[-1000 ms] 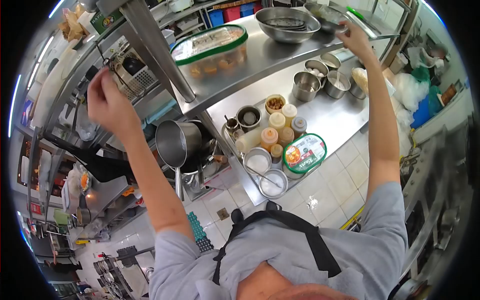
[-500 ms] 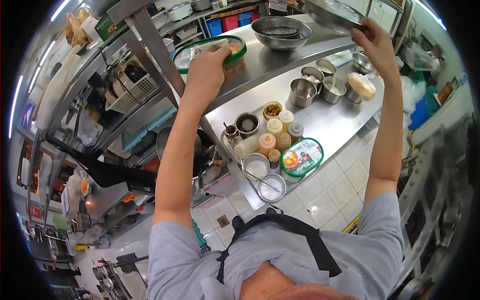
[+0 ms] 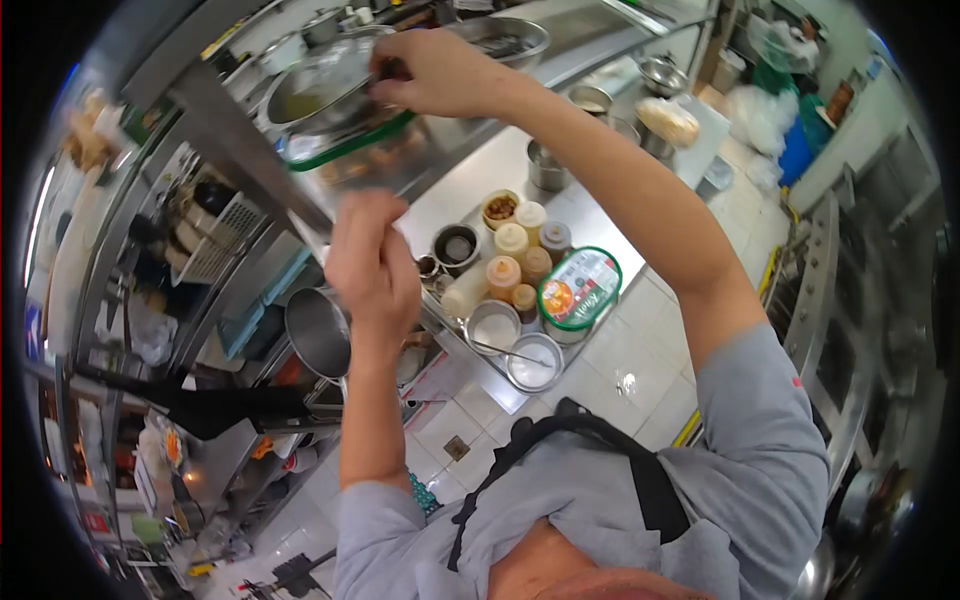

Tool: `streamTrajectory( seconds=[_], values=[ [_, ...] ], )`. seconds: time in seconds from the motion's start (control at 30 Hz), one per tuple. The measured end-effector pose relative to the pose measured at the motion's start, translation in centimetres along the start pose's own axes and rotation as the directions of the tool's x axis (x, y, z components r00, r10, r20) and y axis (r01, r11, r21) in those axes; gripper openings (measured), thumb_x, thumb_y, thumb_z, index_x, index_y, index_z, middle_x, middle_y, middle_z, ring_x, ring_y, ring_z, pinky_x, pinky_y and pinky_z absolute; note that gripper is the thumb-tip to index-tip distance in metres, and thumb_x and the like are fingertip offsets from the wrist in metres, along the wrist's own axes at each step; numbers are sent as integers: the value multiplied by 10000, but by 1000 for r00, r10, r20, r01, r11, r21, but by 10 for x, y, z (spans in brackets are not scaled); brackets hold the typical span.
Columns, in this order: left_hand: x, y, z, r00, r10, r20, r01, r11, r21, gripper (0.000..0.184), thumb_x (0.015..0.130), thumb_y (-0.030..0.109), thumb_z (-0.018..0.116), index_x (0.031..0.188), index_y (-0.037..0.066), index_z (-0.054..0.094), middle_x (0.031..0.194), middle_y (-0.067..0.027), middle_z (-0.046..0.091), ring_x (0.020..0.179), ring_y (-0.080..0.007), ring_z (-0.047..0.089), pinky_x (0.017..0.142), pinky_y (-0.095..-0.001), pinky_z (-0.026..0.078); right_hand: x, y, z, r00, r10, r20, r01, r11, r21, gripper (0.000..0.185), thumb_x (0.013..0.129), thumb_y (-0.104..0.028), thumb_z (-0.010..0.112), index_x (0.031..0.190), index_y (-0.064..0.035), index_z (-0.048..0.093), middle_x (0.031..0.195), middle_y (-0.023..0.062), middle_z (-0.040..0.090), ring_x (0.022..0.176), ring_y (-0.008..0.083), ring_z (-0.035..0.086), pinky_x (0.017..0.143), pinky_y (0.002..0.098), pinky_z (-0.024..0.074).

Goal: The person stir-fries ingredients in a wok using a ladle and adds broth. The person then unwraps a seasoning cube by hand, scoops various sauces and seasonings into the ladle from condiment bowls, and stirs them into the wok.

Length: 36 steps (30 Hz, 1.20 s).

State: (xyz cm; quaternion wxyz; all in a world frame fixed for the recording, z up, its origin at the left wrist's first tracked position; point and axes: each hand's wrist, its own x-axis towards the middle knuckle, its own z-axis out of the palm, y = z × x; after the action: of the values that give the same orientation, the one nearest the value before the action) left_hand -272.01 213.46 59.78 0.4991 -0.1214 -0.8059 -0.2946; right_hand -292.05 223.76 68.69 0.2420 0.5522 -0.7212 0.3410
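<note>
My right hand (image 3: 435,75) grips the near rim of a metal bowl (image 3: 300,122) that has clear plastic film over its top. The bowl is on or just above the green-rimmed lid (image 3: 352,145) of a clear tub on the upper steel shelf; contact is hard to make out. Below and in front of that tub is my left hand (image 3: 375,260), smeared by motion with its fingers bent, and I see nothing in it. Behind my right hand stands a second metal bowl (image 3: 520,42) with dark perforated pieces inside.
On the lower counter stand several squeeze bottles (image 3: 511,240), a green-rimmed tub (image 3: 580,288), two containers of white contents (image 3: 535,362) and several metal pots (image 3: 546,168). A steel post (image 3: 240,150) rises at the left. A wrapped pale bundle (image 3: 668,122) sits at the right.
My right hand has carried the metal bowl leftward along the shelf to the green-rimmed tub. My left hand has left that tub's lid and come down toward me. The view has shifted.
</note>
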Motion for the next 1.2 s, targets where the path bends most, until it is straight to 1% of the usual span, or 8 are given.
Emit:
streamTrajectory(
  seconds=[0.07,0.13,0.23,0.33,0.47,0.93,1.07,1.2],
  values=[
    [-48,42,7,874,-426,232,484,798,-358,162,944,-52,493,946,-10,649,776,-38,604,570,-62,469,508,-230,344,-30,-1,-9,997,-8,-78,6,999,-35,392,884,-222,706,1231,-52,636,912,161,720,850,330,696,778,407,543],
    [-101,60,20,578,-576,578,800,260,-541,130,990,99,569,1046,28,663,732,-30,605,523,-57,427,477,-214,318,-81,-19,-32,975,-47,-216,20,992,-126,422,896,-169,688,1297,-70,600,914,132,693,837,324,670,766,406,534],
    [-155,79,52,286,-342,895,791,-443,-422,300,1019,285,592,1168,27,618,834,-91,607,534,-109,429,536,-274,357,-202,-36,-62,994,49,-93,-50,999,-15,381,905,-132,679,1271,-48,616,940,120,649,810,301,652,709,401,547],
    [-191,85,114,208,-248,946,658,-681,-323,407,1045,377,524,1275,43,561,1070,-144,634,749,-189,603,704,-355,497,-326,-24,-64,940,234,249,-312,886,344,263,912,-198,703,1138,-74,654,976,139,628,849,316,663,728,415,548],
    [-159,129,225,91,-296,951,745,-614,-262,523,1057,400,457,1467,76,429,1450,-171,499,1337,-333,523,1091,-521,466,-436,17,-105,906,388,171,-424,822,380,323,854,-180,775,1144,-87,665,1091,140,616,986,329,630,846,436,536],
    [-99,265,604,28,132,991,855,-516,45,624,1089,316,450,1576,-12,241,1416,-160,496,1281,-247,562,1077,-406,485,-582,198,-338,687,726,29,-726,684,71,308,739,-127,786,986,-27,631,1065,127,584,1007,334,576,871,438,479],
    [-79,261,711,-105,149,983,911,-383,155,535,1044,106,566,1527,-1,363,1289,-129,626,1135,-200,643,970,-349,542,-636,292,-375,572,821,2,-819,570,60,280,765,-116,771,983,-34,616,992,115,586,904,320,590,789,402,487],
    [-72,250,848,-15,179,984,993,-112,35,250,1015,30,597,1257,-29,604,1155,-112,702,1040,-162,676,900,-295,563,-674,388,-422,452,892,-36,-888,453,74,244,802,-116,768,982,-37,623,926,123,614,839,327,632,742,414,512]
  ],
)
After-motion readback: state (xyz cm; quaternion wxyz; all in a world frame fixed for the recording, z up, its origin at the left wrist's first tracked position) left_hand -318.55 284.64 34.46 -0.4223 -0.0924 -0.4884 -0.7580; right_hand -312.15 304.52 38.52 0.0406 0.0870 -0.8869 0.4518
